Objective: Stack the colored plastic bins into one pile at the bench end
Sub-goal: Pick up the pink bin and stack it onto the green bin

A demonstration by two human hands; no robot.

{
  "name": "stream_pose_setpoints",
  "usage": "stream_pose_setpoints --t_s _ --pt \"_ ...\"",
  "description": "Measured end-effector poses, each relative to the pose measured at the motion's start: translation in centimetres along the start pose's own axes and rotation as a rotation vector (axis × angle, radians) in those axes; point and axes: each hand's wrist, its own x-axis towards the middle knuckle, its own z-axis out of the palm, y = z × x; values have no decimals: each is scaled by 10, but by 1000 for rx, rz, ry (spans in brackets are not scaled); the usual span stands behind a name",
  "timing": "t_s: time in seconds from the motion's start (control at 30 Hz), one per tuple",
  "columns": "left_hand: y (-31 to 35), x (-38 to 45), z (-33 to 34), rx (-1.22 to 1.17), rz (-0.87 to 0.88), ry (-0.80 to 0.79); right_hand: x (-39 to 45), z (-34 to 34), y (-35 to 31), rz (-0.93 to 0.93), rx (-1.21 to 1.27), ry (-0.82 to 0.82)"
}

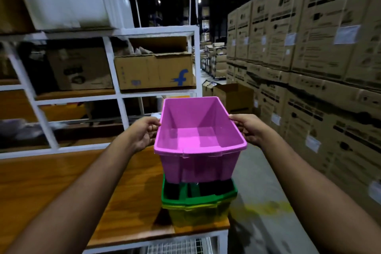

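A pink plastic bin (198, 136) hangs in the air, open side up, just above a green bin (198, 197) that is nested in a yellow bin (198, 215). That pile stands at the right end of the wooden bench (61, 187). My left hand (144, 132) grips the pink bin's left rim. On the opposite rim, my right hand (250, 129) grips it with the thumb on top. The pink bin's bottom hides most of the green bin's inside.
A white metal shelf rack (117, 64) with cardboard boxes (154, 72) stands behind the bench. Tall stacks of brown cartons (309, 57) wall off the right side. A grey floor aisle (257, 202) runs between bench and cartons.
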Motion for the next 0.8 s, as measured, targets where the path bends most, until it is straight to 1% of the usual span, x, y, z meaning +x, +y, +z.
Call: stream_pose_setpoints --t_s 0.33,0.53,0.7,0.8 --pt "-25 19 -9 -12 -38 39 29 -5 19 31 -50 33" --pt "-47 22 -8 8 -89 32 33 -13 42 66 -110 40" --pt "-65 19 -14 7 -127 57 31 -9 65 99 -126 33" --pt "-79 14 -17 35 -153 52 27 -7 80 99 -196 50"
